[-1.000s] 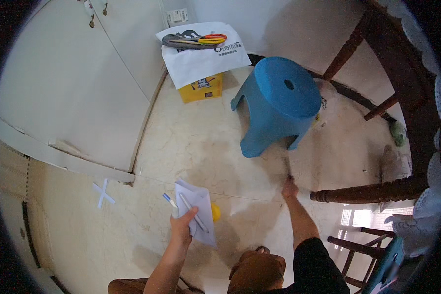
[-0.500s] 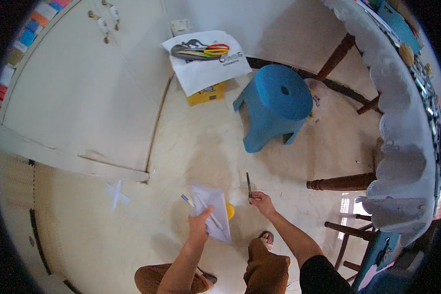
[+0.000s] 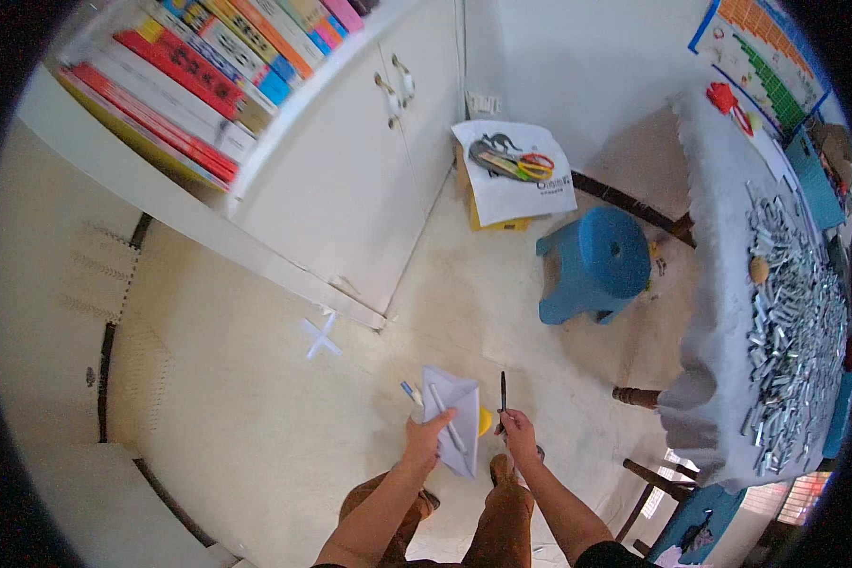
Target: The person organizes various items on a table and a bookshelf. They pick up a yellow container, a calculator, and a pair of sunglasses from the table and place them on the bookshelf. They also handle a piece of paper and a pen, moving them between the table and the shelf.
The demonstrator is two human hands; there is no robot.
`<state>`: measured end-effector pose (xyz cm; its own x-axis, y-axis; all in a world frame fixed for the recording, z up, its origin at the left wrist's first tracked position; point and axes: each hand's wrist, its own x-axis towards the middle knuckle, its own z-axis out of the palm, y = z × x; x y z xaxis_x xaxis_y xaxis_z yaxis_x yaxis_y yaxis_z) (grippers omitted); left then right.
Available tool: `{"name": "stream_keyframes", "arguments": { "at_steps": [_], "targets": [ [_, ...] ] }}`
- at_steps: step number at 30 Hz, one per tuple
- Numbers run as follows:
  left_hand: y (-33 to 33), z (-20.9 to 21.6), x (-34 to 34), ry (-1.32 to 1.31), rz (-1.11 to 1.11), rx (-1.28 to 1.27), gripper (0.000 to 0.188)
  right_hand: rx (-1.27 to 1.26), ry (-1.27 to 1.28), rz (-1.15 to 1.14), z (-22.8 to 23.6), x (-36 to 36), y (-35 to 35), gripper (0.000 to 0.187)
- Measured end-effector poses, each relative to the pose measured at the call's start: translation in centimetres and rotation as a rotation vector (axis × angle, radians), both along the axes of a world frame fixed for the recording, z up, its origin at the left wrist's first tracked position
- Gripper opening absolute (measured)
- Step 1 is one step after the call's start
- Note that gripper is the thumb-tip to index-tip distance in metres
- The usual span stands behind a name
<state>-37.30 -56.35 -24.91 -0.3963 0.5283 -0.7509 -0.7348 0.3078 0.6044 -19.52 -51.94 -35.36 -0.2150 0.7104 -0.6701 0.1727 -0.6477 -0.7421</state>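
My left hand (image 3: 428,439) is closed on a white folded paper (image 3: 466,393) that looks like an envelope, its thumb on top. A slim white pen-like stick (image 3: 446,415) lies slantwise against the paper. Beside it, a stick with a blue end (image 3: 409,390) sticks out past the fingers. Part of a rounded yellow thing (image 3: 485,420) shows behind the paper's right edge; the rest is hidden. My right hand (image 3: 518,435) pinches a thin dark pen (image 3: 503,390) near its lower end, pointing away from me. The pen is apart from the paper.
A blue stool (image 3: 596,265) stands ahead right, near a box covered by a white bag (image 3: 540,197) with scissors (image 3: 536,168) on it. At right, many small metal pieces (image 3: 790,331) cover a cloth-draped table (image 3: 705,379). A white cabinet (image 3: 350,189) and books (image 3: 189,76) are left.
The view has swung so that the stool and cabinet sit farther right; books and the tabletop's metal pieces now show. My hands are closer together, still holding the paper and the dark pen.
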Motion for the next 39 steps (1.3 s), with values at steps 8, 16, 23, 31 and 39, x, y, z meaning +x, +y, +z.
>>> {"name": "stream_keyframes", "arguments": {
  "at_steps": [8,16,23,31,39],
  "targets": [
    [1.6,14.9,-1.2,0.084,0.037,0.158,0.035,0.221,0.139,-0.029,18.2,-0.6,4.4,0.031],
    [6.6,31.4,0.3,0.140,0.114,0.277,0.038,0.446,0.295,-0.048,37.0,0.3,12.7,0.025],
    [10.4,39.0,-2.9,0.171,0.171,0.408,0.041,0.645,0.238,-0.009,46.1,-4.4,21.6,0.028],
    [15.9,45.0,-11.2,0.226,0.070,0.436,0.046,0.946,0.336,-0.014,53.7,-13.4,31.0,0.016],
    [23.4,46.9,-15.6,0.300,0.097,0.414,0.051,1.174,0.249,0.077,58.3,-23.9,45.5,0.021]
  ]
}}
